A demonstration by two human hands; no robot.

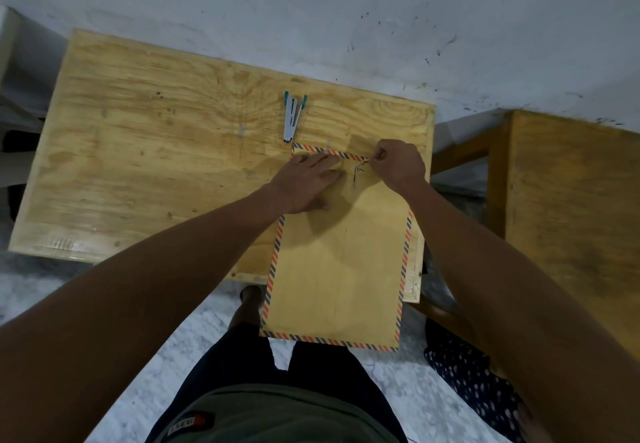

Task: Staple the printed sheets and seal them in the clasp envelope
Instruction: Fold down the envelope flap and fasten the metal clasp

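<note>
At frame centre the thin, floppy clasp envelope (337, 252) looks best pinned flat, as the open-palmed left hand (304, 183) does, while the right hand (398, 165) pinches its small bendable metal clasp (358, 171).

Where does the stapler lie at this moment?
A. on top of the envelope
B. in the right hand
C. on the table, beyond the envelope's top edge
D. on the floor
C: the stapler lies untouched on the table, just past the top edge of the envelope.
</note>
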